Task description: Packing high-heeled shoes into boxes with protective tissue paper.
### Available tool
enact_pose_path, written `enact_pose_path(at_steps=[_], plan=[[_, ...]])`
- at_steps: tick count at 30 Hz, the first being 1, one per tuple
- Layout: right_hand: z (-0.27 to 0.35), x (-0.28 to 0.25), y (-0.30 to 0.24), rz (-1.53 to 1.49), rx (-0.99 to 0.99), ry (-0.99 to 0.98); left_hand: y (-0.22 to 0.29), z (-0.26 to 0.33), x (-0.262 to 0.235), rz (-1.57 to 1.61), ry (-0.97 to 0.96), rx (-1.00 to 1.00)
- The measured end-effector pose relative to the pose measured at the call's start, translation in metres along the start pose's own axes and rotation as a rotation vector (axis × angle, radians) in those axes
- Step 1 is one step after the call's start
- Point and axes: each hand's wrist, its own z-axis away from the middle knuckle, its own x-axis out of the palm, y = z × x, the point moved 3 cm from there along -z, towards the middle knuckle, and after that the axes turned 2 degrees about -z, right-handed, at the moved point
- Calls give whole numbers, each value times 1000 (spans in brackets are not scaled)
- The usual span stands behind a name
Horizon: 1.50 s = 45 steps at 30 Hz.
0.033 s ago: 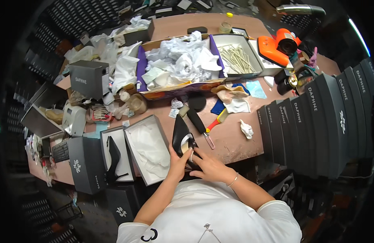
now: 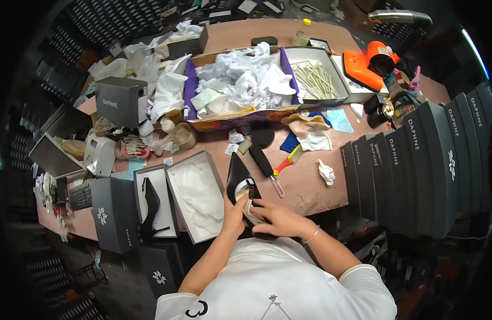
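Note:
A black pointed high-heeled shoe [image 2: 238, 169] with a pearl strap [image 2: 249, 208] is held in front of my body, its toe pointing away from me. My left hand [image 2: 235, 214] grips the shoe's left side, thumb near the opening. My right hand [image 2: 280, 220] is at the shoe's rear, bent fingers on the pearl strap and heel end; its grip is partly hidden. To the left, the matching black shoe [image 2: 149, 205] lies on its side in an open grey shoebox [image 2: 170, 226]. Beside it sits another box part [image 2: 207, 234] lined with white tissue.
A carton [image 2: 240, 118] of crumpled paper stands at the back, beside a tray of sticks [image 2: 316, 79]. A black-handled brush [image 2: 261, 159] and a red-yellow tool [image 2: 285, 163] lie beyond the shoe. Stacked grey shoeboxes [image 2: 414, 176] line the right. An orange blower [image 2: 363, 69] sits far right.
My right hand has shifted slightly back and right, and its fingers have lifted off the opening, leaving more of the pearl strap in view. My left hand keeps its grip.

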Motion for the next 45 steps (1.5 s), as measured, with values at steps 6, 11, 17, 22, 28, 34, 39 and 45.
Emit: enact_pose_path(at_steps=[6,11,17,22,28,34,39,45], plan=[[52,-78,189,602,569,679,11,-1,-59,289,-21,-314],[72,-72,261,391,521,613,48,4,-52,246,-14,-159],[-133,-136,68,401,-74,738,58,0,-59,409,89,-33],[-154,-59,-42,112,-150,-249,73,1,-52,489,225,162],[-123,-5,-29,-633,68,-376,53,-9,-67,600,205,61],[-120,-34,9,-504,54,-408,109,-5,-62,242,138,195],[-107,-19,-15,-403,-21,-282,106,-11,-34,111,164,216],[-95,-15,9,-180,192,-155,61,-12,-16,-57,-126,150]])
